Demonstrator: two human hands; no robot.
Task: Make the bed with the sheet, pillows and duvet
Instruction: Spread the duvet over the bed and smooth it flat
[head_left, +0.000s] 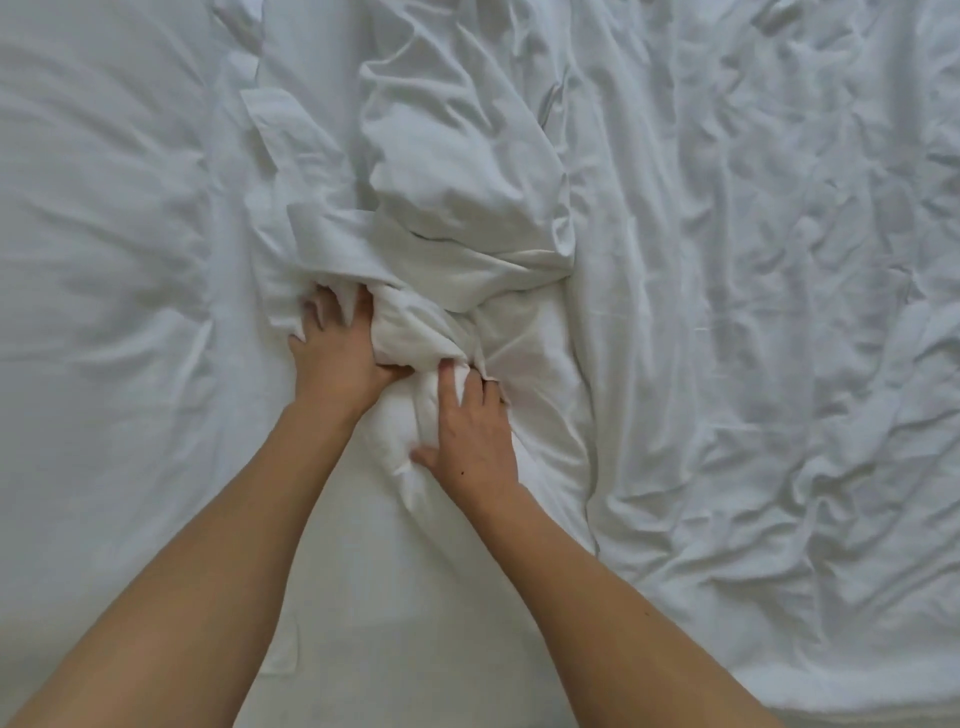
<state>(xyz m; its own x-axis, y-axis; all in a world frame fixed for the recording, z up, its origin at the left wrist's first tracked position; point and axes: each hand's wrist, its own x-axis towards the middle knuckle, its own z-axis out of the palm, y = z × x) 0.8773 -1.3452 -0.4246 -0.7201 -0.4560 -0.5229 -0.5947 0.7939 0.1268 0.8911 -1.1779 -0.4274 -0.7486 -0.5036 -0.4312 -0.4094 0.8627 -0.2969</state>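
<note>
A: Head view, only one. What's the cloth?

B: A bunched white cotton duvet (457, 218), twisted into a rope-like wad mid-bed, lying on a wrinkled white fitted sheet (104, 208). More rumpled white bedding (779, 260) spreads to the right; can't tell if it's the same duvet or a separate layer.

A: Grips?

B: Left hand (337, 353) has its fingers spread and digging into the wad's left side, thumb hooked under a fold, so it holds the cloth. Right hand (472, 431) lies on the lower bulge just beside it, fingers partly curled into the fabric, thumb pressing the near side. Looks like a hold, not just a flat press.

A: Handling?

B: Judging by the folds: soft, limp, light for its bulk, not fragile, slightly slippery. It will sag and drag, not lift as one piece. The twist probably needs shaking out first.

A: Where to take it?

B: Best guess is an edge or corner rather than the middle wad, with the hands apart. No clear corner visible here.

A: Pillows?

B: Puffy white shape (78, 130) far left could be one; can't confirm.
</note>
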